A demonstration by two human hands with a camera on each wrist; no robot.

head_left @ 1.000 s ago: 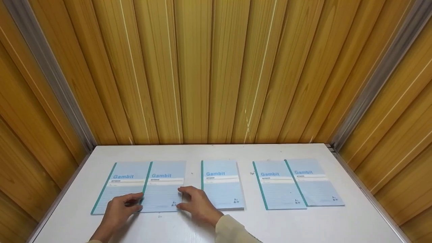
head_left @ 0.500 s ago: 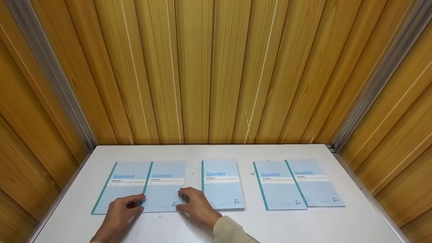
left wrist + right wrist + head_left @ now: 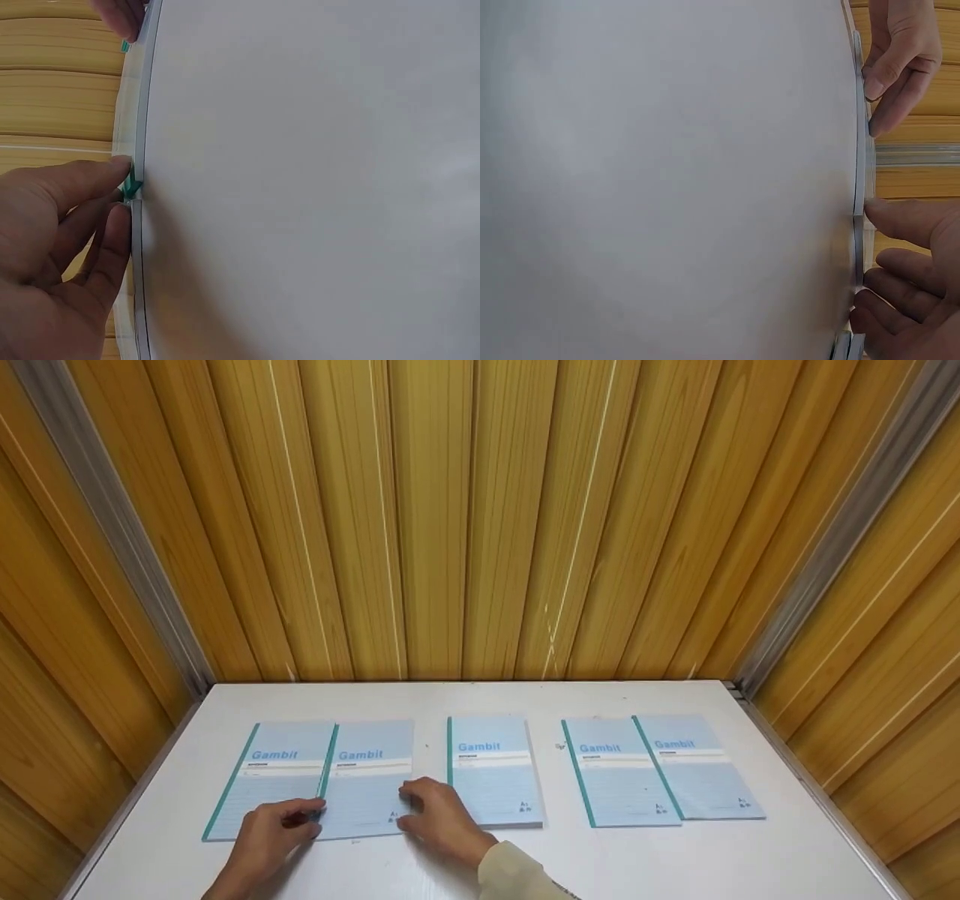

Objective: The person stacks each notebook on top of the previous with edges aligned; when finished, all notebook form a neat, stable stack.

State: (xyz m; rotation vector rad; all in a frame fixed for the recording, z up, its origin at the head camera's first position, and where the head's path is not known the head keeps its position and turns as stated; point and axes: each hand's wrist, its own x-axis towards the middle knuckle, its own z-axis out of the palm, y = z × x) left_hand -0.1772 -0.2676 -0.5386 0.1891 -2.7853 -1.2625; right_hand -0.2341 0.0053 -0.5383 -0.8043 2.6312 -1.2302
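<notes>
Fingers of the left hand point(image 3: 264, 834) and right hand point(image 3: 444, 819) grip opposite long edges of a rectangular, pale-blue paper notebook point(image 3: 366, 795), green-spined, white-banded and lettered "Gambit", on the white desk's point(image 3: 645, 866) left half.

On your counter point(image 3: 637, 862), a row of five runs left to right: the leftmost notebook point(image 3: 281, 791) toward the left edge, the second notebook point(image 3: 367, 791) beside it, the middle notebook point(image 3: 491, 791) apart, then the fourth notebook point(image 3: 626, 791) beside the rightmost notebook point(image 3: 701, 772). Your left hand point(image 3: 270, 836) and right hand point(image 3: 446, 821) flank the second. Behind the back edge stands the wall point(image 3: 472, 525).
</notes>
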